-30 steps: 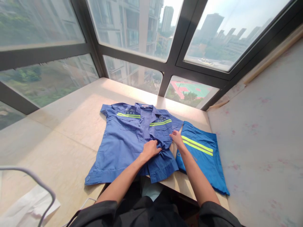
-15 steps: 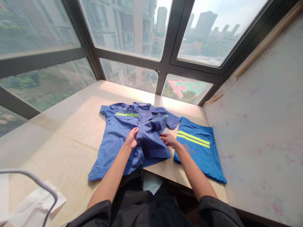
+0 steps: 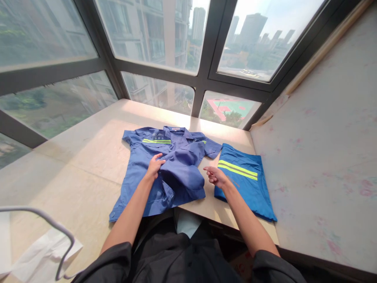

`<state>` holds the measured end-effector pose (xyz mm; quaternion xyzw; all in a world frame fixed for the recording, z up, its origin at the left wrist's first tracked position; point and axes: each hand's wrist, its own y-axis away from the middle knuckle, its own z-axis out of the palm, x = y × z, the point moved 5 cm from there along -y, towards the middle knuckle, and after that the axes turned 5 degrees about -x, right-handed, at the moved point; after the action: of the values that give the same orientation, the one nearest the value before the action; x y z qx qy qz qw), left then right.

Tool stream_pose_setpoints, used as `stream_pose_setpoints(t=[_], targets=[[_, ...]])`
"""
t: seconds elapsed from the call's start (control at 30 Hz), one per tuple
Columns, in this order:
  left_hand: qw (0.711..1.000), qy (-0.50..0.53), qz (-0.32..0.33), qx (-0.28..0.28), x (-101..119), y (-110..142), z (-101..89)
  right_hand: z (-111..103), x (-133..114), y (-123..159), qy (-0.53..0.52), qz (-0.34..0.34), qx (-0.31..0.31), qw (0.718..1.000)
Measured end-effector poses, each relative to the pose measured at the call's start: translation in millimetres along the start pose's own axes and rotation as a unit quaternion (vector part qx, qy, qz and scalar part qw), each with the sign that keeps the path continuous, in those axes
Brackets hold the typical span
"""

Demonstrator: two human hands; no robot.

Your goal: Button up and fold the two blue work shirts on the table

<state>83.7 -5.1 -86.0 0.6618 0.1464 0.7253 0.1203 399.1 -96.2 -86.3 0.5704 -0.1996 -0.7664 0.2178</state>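
Observation:
A dark blue short-sleeved work shirt [image 3: 138, 173] lies spread on the tabletop, collar toward the windows, with a yellow-green reflective stripe on its chest. Its right-hand front panel bulges up in loose folds, and the bottom hem is at the table's near edge. My left hand [image 3: 154, 166] rests at the middle of the shirt by the front opening, thumb and fingers apart. Off the shirt's right side hovers my right hand [image 3: 216, 177], holding nothing, index finger stretched out and the others loosely bent. Beside it lies a folded brighter blue garment [image 3: 250, 196] with yellow-green stripes.
The pale tabletop [image 3: 88, 157] runs up to dark-framed windows [image 3: 200, 82]. A patterned wall [image 3: 318, 177] bounds the right side. At the lower left are a grey cable [image 3: 44, 222] and crumpled white paper [image 3: 47, 251].
My left hand has let go of the front panel and moved slightly left. The raised panel has sunk onto the shirt. My right hand has come away from the cloth.

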Motion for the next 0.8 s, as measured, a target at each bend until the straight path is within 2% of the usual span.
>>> stream_pose_setpoints(t=[0.07,0.13,0.23,0.3,0.43,0.57,0.7,0.8], targets=[[0.998,-0.063,0.003,0.005,-2,-1,-0.7,-5,4,6,0.031,-0.002,0.013,0.999],[0.989,-0.138,0.018,0.044,-1,3,-2.3,-3,8,5,0.088,-0.002,0.017,0.996],[0.964,-0.230,0.074,0.114,8,20,-2.5,10,11,-8,0.140,0.008,0.022,0.990],[0.954,-0.250,0.109,0.121,10,37,0.4,21,11,-21,0.139,0.014,0.018,0.990],[0.969,-0.216,0.099,0.073,-10,67,4.0,36,5,-41,0.145,0.007,0.013,0.989],[0.990,-0.099,0.085,0.047,-32,80,5.6,33,-11,-41,0.157,-0.028,0.019,0.987],[0.991,-0.040,0.126,0.002,-27,80,15.7,10,-30,-25,0.144,-0.068,0.039,0.986],[0.987,-0.021,0.150,0.043,-12,79,11.5,-11,-39,-14,0.139,-0.094,0.055,0.984]])
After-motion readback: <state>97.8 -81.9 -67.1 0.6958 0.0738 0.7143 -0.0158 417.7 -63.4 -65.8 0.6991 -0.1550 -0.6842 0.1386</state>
